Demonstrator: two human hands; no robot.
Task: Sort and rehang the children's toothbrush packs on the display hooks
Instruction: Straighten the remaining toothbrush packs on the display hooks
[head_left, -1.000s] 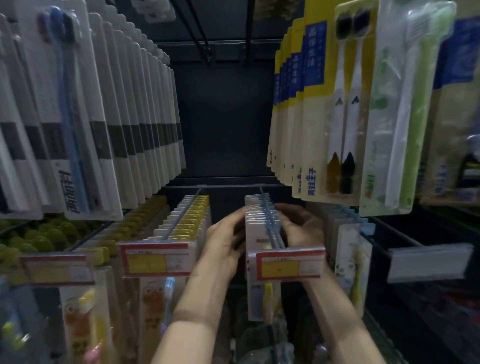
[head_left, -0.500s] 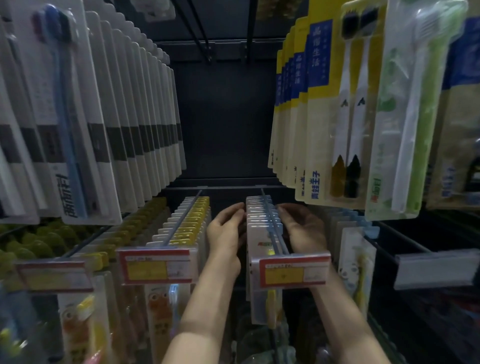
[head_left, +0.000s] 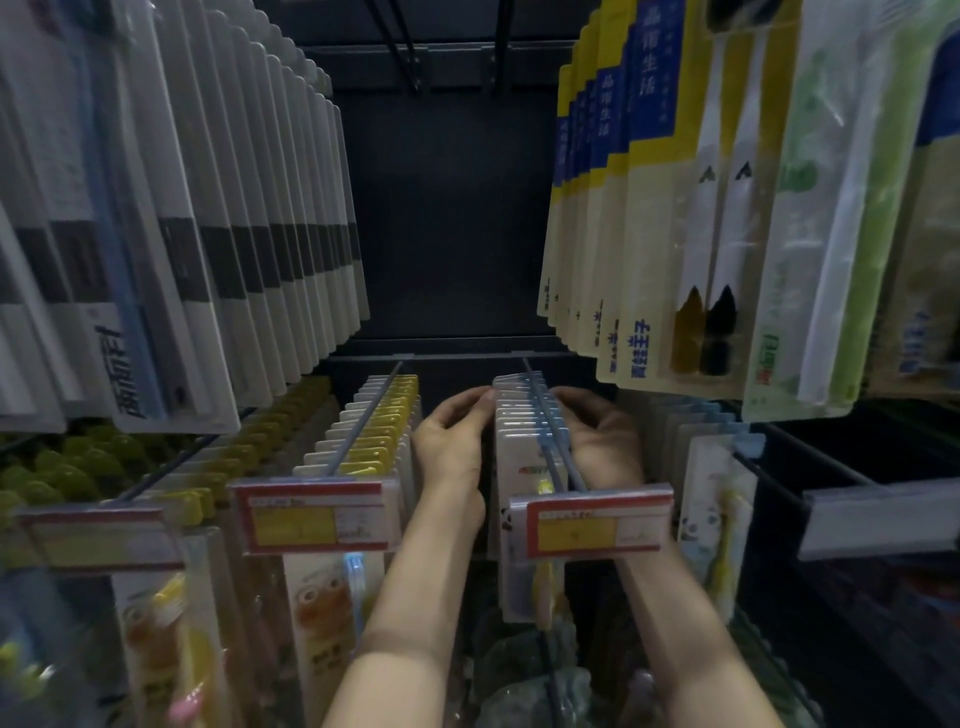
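A row of white children's toothbrush packs (head_left: 519, 457) hangs on a double-wire display hook (head_left: 550, 441) with a red and yellow price tag (head_left: 592, 525) at its front end. My left hand (head_left: 454, 441) presses against the left side of the row, fingertips at the rearmost packs. My right hand (head_left: 602, 441) cups the right side of the same row. Both hands squeeze the stack between them, far back on the hook.
To the left hangs a second hook of yellow-topped packs (head_left: 374, 431) with its price tag (head_left: 317, 514). Panda-print packs (head_left: 717, 509) hang to the right. Tall adult toothbrush packs hang above on the left (head_left: 218, 218) and right (head_left: 675, 208). A dark back panel (head_left: 452, 218) closes the bay.
Both hands have slid backward along the hook, from near the price tag toward the rear of the row, staying on either side of the packs.
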